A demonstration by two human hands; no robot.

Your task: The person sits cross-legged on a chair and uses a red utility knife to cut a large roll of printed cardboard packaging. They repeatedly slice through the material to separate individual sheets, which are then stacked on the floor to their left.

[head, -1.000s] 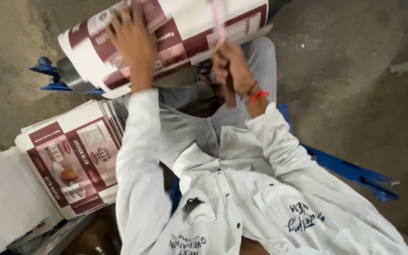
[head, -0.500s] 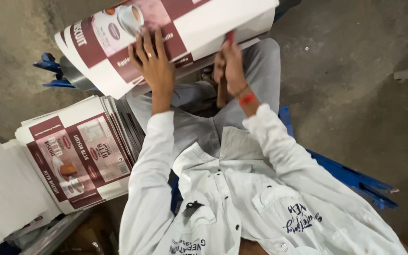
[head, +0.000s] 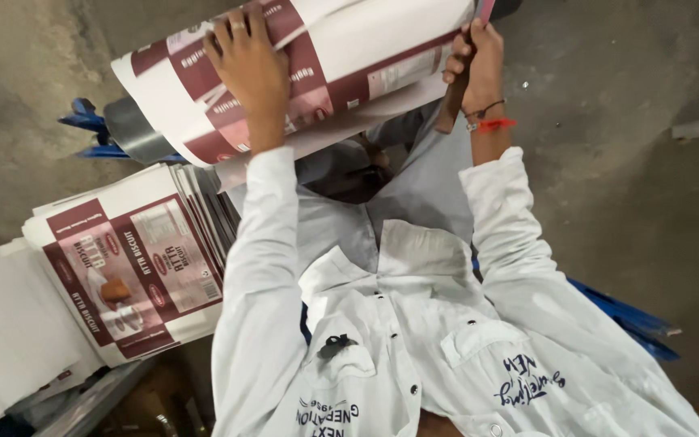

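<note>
Left hand (head: 251, 74) lay spread flat, palm down, on curved printed carton sheet (head: 349, 57) held above lap. Right hand (head: 472, 61) gripped closed on sheet's right edge, near pink strip (head: 485, 10). Long axis of sheet ran left to right, between both hands. Stack of same flat cartons (head: 135, 267) rested well to left, nearer left arm

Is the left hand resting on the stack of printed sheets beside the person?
No, the left hand lies flat on the curved printed sheet held up in front, apart from the stack.
</note>
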